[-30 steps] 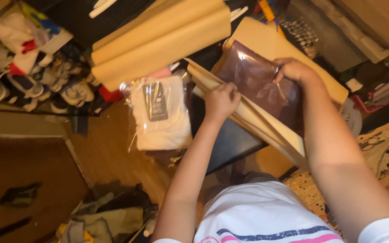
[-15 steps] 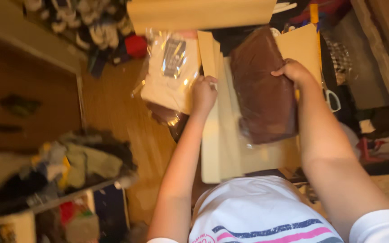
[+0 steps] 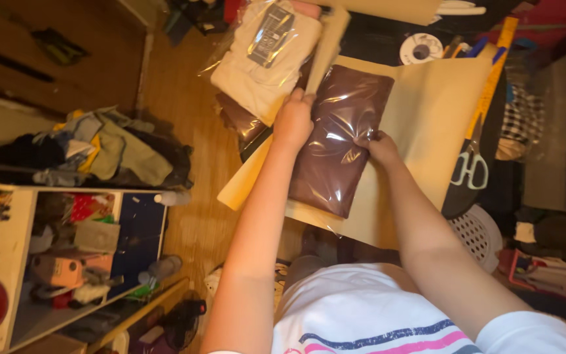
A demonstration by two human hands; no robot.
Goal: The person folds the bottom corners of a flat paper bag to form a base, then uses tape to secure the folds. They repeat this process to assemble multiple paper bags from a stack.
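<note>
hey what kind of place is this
Probably a cluttered room at home, used for packing: a heap of clothes on a shelf unit, scissors and tan paper on the table.

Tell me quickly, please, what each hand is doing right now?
Left hand: closed on the upper left edge of the brown packet.
Right hand: fingers pinching the same packet at its right edge, over the tan paper.

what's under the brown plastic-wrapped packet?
The brown packet lies on a sheet of tan kraft paper, left hand and right hand on it. The surface beneath the paper is covered; only dark edges show.
</note>
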